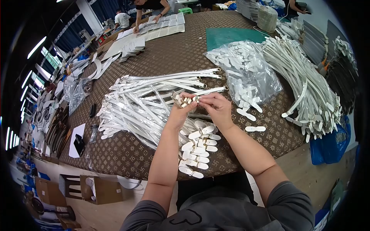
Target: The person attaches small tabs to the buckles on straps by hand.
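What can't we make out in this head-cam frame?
All head view:
Far end of the white piece: hidden by right hand.
Metal fitting count in left hand: small, overlapping.
Co-worker's head: cut by top edge.
Dark object on white sheet: too small to identify.

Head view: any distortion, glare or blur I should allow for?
Head view: fisheye bows the table, with black corners. Head view: glare on the clear bag; tube lights blown out at left. Head view: fittings in the left hand too small to read.
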### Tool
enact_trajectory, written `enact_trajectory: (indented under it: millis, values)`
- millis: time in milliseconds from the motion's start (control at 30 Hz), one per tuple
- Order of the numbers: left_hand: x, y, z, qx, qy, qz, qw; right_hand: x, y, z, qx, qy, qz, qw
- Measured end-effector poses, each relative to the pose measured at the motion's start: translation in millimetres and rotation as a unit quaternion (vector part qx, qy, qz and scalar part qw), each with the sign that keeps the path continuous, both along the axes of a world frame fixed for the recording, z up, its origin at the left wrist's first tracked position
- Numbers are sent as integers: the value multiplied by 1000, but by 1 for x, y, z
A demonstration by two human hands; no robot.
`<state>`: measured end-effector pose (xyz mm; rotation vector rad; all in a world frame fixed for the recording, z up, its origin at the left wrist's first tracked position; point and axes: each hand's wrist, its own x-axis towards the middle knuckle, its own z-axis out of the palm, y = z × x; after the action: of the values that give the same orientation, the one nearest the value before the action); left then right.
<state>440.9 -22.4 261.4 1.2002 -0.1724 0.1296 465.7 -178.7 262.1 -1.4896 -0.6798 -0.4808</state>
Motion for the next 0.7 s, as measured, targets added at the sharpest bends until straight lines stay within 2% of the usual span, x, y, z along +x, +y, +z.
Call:
enact_trajectory:
  millis: [233,333,433,500,600,700]
  values:
    - [3,1,-7,15,-5,-41,999,-6,4,4,16,44,6,999]
    - [0,-9,1,11,2,18,1000,-3,4,5,28,99,28,994]
    - [1,-2,0,-12,8,13,1000,5,-2,10,101,224,135,960]
    - [1,-2,1,-22,12,9,1000,13,-8,6,80,248,148,954]
    - [-2,-5,2,26,26,-16,999,16,-11,1,38,293,177,939]
    - [2,-3,-4,61,43,-22,997,13,-9,1,113,301,217,922]
